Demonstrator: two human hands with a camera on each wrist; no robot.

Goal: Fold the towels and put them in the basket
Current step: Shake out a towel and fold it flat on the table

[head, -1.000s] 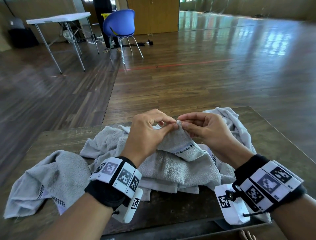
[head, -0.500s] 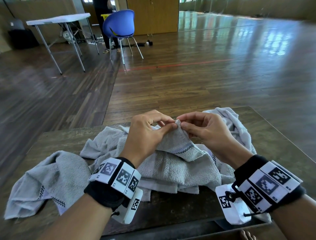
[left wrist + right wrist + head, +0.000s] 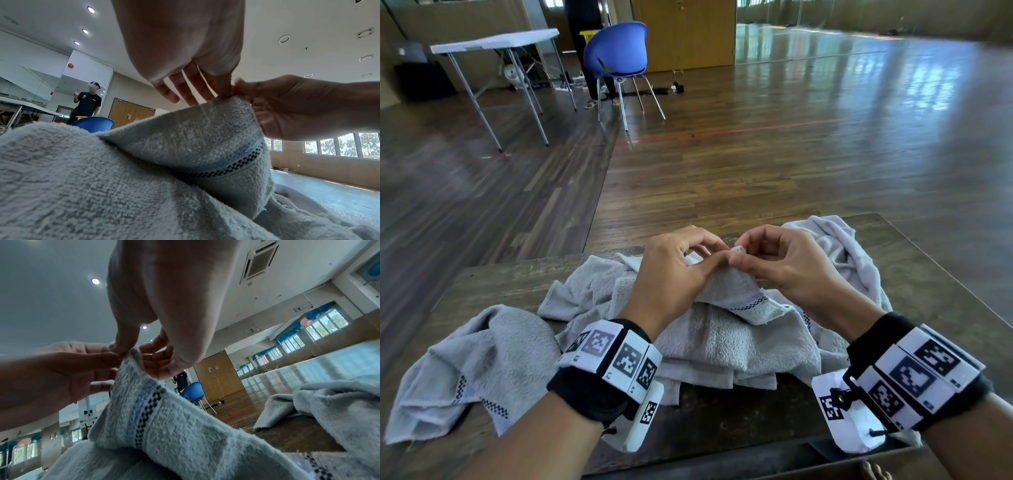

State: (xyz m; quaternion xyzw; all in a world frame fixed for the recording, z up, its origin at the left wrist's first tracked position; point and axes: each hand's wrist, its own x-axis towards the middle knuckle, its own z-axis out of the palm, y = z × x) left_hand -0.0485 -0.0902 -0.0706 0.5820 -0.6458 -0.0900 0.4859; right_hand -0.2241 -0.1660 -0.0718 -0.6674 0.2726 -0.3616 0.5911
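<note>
Both hands pinch one towel corner — no basket in view

Left hand [image 3: 671,274] and right hand [image 3: 784,267] pinch the grey towel [image 3: 722,329] corner above the tabletop [image 3: 945,274] middle. The thin pinch could slip, or lifting could drag the heaped towels [image 3: 472,363] beneath — so no basket contents to report.

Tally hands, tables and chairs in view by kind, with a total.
Hands: 2, left hand and right hand, both pinching the grey towel
Tables: 2, wooden table and white folding table
Chairs: 1, blue chair
Total: 5
</note>
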